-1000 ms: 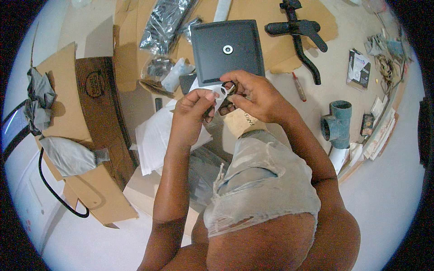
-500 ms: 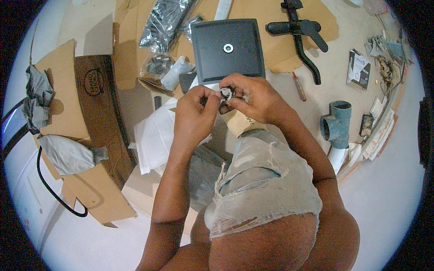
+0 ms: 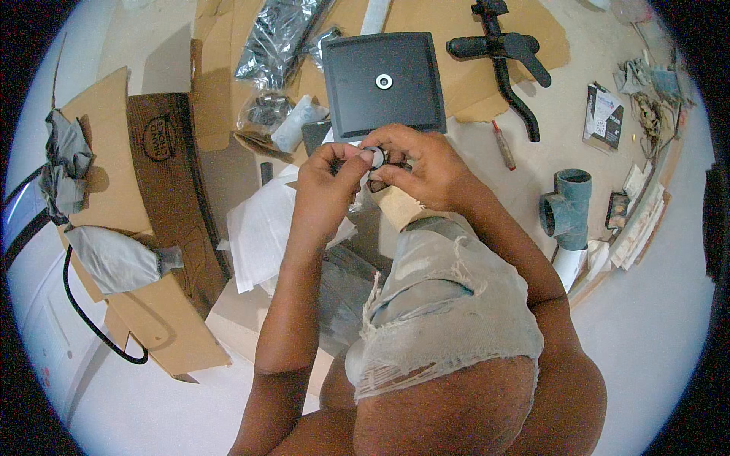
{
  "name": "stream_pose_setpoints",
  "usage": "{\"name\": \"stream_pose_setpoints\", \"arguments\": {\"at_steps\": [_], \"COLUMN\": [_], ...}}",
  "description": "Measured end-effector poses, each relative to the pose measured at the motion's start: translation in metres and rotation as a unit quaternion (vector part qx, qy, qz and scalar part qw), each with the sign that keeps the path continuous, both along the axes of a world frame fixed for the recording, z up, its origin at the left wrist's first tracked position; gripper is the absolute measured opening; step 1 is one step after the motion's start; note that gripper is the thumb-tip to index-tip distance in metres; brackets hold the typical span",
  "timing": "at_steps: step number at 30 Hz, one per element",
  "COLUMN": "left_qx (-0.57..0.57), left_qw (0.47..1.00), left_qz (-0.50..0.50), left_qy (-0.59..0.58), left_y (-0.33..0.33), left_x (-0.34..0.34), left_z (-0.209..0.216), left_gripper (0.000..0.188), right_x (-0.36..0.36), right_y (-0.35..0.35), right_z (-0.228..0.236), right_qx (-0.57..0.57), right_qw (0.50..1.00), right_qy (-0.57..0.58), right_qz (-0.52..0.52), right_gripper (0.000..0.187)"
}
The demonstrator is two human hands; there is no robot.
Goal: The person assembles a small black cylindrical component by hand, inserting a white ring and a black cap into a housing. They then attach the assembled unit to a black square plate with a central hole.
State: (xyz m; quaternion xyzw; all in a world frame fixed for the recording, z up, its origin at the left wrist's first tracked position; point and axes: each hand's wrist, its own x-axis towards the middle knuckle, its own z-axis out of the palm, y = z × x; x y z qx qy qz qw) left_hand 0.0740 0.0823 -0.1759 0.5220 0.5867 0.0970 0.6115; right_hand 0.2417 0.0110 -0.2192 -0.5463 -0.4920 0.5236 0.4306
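Note:
My left hand [image 3: 325, 186] pinches a small pale grey washer [image 3: 377, 158] between thumb and finger. Close against it, my right hand [image 3: 430, 169] is closed round a small black fitting [image 3: 395, 156], mostly covered by the fingers. The washer sits at the end of the fitting; whether it is seated inside cannot be made out. Just beyond both hands lies a square black shower head [image 3: 357, 110] with a round metal-rimmed centre. A black shower mixer tap [image 3: 494, 48] with a curved spout rests farther off to the right.
At left stands an open cardboard box [image 3: 114, 163] with grey wrapping. Plastic-wrapped black parts [image 3: 277, 42] lie at the far left on flattened cardboard [image 3: 547, 30]. A red marker-like tool [image 3: 503, 146] and a grey pipe tee [image 3: 566, 209] are at right. White foam sheet [image 3: 258, 228] lies beside my left forearm.
My left fingers have pushed in closer to the fitting, and the pale washer now shows its flat face. The surrounding things have stayed put.

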Motion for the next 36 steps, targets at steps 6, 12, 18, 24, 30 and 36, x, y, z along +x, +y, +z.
{"name": "stream_pose_setpoints", "arguments": {"at_steps": [6,12,18,24,30,36], "left_qx": [-0.141,-0.141,0.069,0.014,-0.034,-0.036], "left_qw": [0.976,0.977,0.991,0.992,0.993,0.995], "left_qz": [0.043,0.054,-0.113,-0.121,-0.100,-0.084], "left_qy": [-0.161,-0.152,0.008,-0.017,-0.055,-0.048], "left_y": [0.003,0.000,-0.003,-0.001,-0.004,-0.006], "left_x": [-0.013,-0.013,-0.013,-0.014,-0.010,-0.005], "left_z": [-0.004,-0.006,-0.005,-0.006,-0.001,-0.003], "left_gripper": [0.021,0.021,0.022,0.024,0.024,0.026], "right_x": [0.001,0.002,0.001,0.000,0.000,-0.005], "right_y": [0.002,0.000,0.001,-0.001,0.000,-0.003], "right_z": [-0.005,-0.007,-0.006,-0.009,-0.010,-0.014], "right_qx": [0.049,0.057,0.084,-0.099,-0.120,-0.126], "right_qw": [0.996,0.995,0.996,0.976,0.971,0.974], "right_qy": [0.070,0.070,-0.024,0.193,0.206,0.173], "right_qz": [-0.030,-0.033,-0.011,-0.020,-0.027,-0.079], "right_gripper": [0.037,0.037,0.037,0.025,0.018,0.014]}}
